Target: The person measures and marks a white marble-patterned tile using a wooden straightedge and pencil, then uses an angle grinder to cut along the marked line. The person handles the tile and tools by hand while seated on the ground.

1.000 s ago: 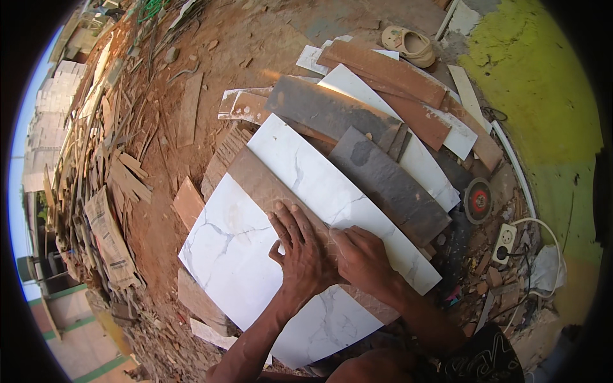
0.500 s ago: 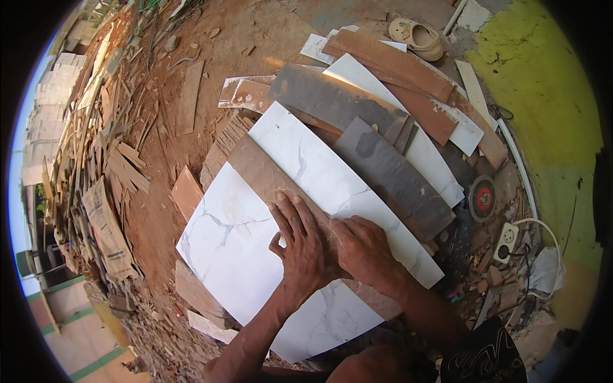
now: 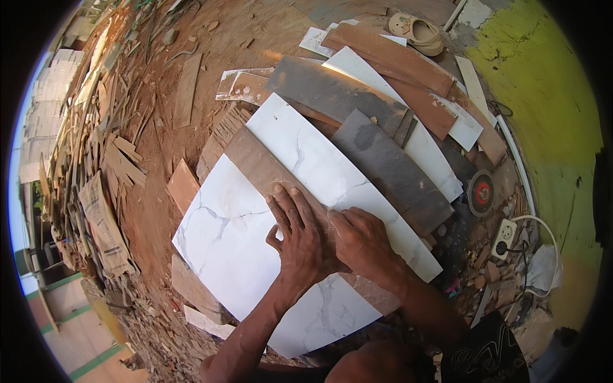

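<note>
A large white tile (image 3: 214, 246) with grey marbling lies at a slant in front of me. Across its face runs a brown tile strip (image 3: 254, 155), reaching from the far edge toward the near one. My left hand (image 3: 300, 246) presses on this strip with its fingers stretched out and the thumb bent to the side. Close beside it, my right hand (image 3: 363, 239) is closed at the strip's right edge, fingertips down against the tile. Whatever the right fingers may be gripping is hidden beneath them.
Dark tile pieces (image 3: 393, 172) and reddish-brown strips (image 3: 396, 57) are stacked beyond. On the right are a cutting disc (image 3: 481, 193), a power strip (image 3: 504, 239) with cables and a yellow-green wall (image 3: 543, 102). A clog (image 3: 416, 33) sits far off; wood scraps (image 3: 83, 159) pile up left.
Both hands keep nearly the same place on the brown strip. The whole view has shifted slightly, with the tiles appearing a little higher and farther left.
</note>
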`<move>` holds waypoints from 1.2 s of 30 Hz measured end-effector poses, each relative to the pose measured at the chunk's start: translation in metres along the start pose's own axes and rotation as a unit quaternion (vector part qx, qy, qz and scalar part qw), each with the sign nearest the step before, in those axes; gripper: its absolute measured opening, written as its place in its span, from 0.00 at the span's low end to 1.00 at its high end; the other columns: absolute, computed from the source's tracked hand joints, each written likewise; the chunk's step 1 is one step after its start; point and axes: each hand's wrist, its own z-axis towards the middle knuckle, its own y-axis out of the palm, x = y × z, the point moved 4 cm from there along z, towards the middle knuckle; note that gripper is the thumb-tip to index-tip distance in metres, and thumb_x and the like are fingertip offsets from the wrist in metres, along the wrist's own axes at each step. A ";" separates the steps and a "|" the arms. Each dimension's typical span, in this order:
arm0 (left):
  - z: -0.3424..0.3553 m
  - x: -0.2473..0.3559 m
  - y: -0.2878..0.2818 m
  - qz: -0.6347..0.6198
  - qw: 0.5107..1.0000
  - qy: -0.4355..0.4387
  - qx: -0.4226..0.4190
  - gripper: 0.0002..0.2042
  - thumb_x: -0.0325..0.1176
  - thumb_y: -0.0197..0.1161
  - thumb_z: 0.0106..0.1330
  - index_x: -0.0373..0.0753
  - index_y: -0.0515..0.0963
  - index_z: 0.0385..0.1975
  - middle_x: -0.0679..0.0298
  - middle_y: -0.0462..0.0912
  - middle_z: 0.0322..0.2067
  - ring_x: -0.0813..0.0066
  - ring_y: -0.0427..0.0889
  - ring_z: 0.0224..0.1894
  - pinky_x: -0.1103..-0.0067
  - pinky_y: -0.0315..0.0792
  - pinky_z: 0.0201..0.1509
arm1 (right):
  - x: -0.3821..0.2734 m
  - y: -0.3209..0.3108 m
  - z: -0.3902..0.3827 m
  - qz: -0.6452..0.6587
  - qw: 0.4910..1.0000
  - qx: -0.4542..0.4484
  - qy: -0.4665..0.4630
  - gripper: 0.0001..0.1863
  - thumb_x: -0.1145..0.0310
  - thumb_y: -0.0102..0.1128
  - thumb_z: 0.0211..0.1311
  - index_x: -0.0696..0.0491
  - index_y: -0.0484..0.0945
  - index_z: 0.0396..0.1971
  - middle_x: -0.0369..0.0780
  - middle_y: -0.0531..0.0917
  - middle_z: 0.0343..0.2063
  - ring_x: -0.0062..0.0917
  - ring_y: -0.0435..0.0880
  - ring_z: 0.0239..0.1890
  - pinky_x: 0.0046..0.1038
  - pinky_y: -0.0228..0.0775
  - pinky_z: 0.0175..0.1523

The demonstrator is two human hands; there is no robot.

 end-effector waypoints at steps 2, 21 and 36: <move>-0.002 -0.001 0.000 0.014 1.000 0.007 0.011 0.84 0.63 0.87 0.16 0.17 0.41 0.71 0.22 0.33 0.72 0.18 0.29 0.74 0.39 0.53 0.65 | -0.001 -0.004 -0.008 -0.003 1.000 -0.026 0.002 0.11 0.74 0.61 0.59 0.59 0.79 0.42 0.45 0.83 0.32 0.40 0.82 0.39 0.40 0.76 0.46; 0.001 0.009 -0.008 0.016 0.995 -0.043 -0.089 0.88 0.61 0.89 0.17 0.21 0.28 0.72 0.25 0.24 0.72 0.24 0.24 0.75 0.44 0.47 0.75 | -0.002 -0.047 -0.090 -0.007 0.999 -0.027 0.017 0.19 0.82 0.61 0.51 0.68 0.79 0.46 0.48 0.81 0.29 0.42 0.82 0.32 0.39 0.76 0.38; 0.001 0.008 -0.001 0.042 0.998 0.035 -0.009 0.88 0.65 0.87 0.14 0.20 0.34 0.73 0.24 0.33 0.72 0.24 0.32 0.75 0.41 0.49 0.67 | 0.009 -0.001 0.008 0.039 0.999 0.019 -0.011 0.15 0.83 0.60 0.53 0.66 0.79 0.43 0.50 0.83 0.28 0.45 0.83 0.34 0.42 0.76 0.40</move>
